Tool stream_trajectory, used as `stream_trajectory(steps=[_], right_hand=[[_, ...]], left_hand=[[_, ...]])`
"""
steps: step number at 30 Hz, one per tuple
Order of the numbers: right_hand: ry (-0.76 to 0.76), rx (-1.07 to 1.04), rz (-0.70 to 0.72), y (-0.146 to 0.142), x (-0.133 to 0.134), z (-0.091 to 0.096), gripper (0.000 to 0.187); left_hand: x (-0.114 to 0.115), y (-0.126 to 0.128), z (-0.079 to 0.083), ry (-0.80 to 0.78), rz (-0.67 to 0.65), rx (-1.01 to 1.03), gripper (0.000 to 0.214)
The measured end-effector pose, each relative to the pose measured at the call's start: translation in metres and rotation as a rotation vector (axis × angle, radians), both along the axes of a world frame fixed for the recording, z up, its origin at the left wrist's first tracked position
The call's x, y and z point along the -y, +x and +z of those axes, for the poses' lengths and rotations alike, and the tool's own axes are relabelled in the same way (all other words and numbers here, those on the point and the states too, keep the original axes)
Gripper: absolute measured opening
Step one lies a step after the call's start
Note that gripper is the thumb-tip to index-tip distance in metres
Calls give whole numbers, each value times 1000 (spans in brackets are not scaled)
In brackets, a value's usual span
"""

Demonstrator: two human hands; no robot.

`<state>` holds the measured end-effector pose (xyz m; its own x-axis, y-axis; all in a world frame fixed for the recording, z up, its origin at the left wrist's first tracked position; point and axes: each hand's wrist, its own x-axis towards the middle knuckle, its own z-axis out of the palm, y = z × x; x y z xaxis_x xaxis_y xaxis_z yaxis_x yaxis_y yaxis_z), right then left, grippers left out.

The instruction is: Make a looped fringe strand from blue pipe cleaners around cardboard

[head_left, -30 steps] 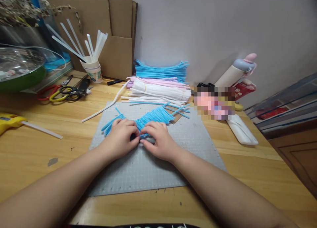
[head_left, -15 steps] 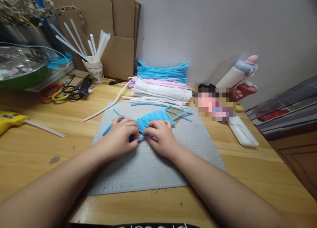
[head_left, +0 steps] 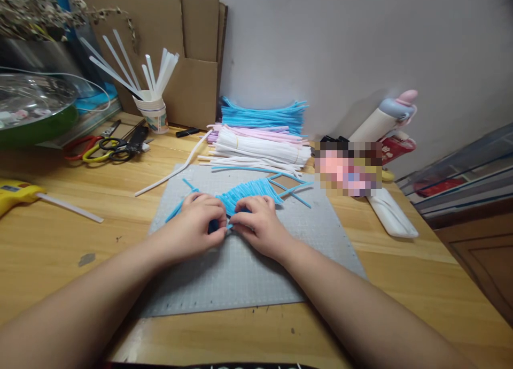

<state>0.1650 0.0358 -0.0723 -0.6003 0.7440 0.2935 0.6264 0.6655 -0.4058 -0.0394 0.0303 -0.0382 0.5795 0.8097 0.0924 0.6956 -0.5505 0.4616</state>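
A piece of cardboard wrapped closely in blue pipe cleaners (head_left: pixel 250 192) is under both hands, over a grey cutting mat (head_left: pixel 240 278). Loose blue ends stick out at its left and right. My left hand (head_left: pixel 202 219) is closed at its left part, with thumb and forefinger pinching near a blue strand. My right hand (head_left: pixel 258 222) pinches a short blue pipe cleaner end (head_left: pixel 229 226) at the lower edge, its other fingers resting against the wrapped piece. The fingertips hide part of the strand between the hands.
Bundles of blue (head_left: pixel 262 116) and white pipe cleaners (head_left: pixel 260 147) lie behind the mat. To the left are a yellow glue gun (head_left: pixel 20 195), scissors (head_left: pixel 110 150) and a paper cup (head_left: pixel 154 115) of glue sticks. A bottle (head_left: pixel 377 117) and tissue pack (head_left: pixel 393 214) stand at right.
Both hands stay nearly in place; the fingertips have shifted slightly around the blue strand. A blue end at the right of the wrapped piece now lies lower.
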Motion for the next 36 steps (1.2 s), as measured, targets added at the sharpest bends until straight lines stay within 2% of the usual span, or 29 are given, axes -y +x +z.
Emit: stream_trajectory(steps=[4,5,7,9,11,15,19,25,36], right_hand=[[12,-19,-11,0,0,0,10],[17,-26,-10,-1,1,0,10],[20,-32,8,-2,1,0,13],[13,-38,37,-3,2,1,17],[3,-45,64,-4,2,1,19],[-30,-94,141,-3,2,-1,19],[-59,-146,159,-3,1,-1,19],[-50,-127,76,-4,1,-1,13],[-11,-119,144,-3,-2,-5,15]], left_hand=[[-11,-17,8,62,143,-65,19],[-13,-21,9,80,129,-89,16],[-16,-26,10,86,15,-94,15],[-16,-25,7,51,-118,-73,19],[-13,-19,2,13,-177,-41,20],[-10,-10,-7,1,-173,13,18],[-13,-13,-9,-31,-202,51,16],[-18,-21,-7,-103,-206,58,19],[-7,-10,1,-65,-162,-8,13]])
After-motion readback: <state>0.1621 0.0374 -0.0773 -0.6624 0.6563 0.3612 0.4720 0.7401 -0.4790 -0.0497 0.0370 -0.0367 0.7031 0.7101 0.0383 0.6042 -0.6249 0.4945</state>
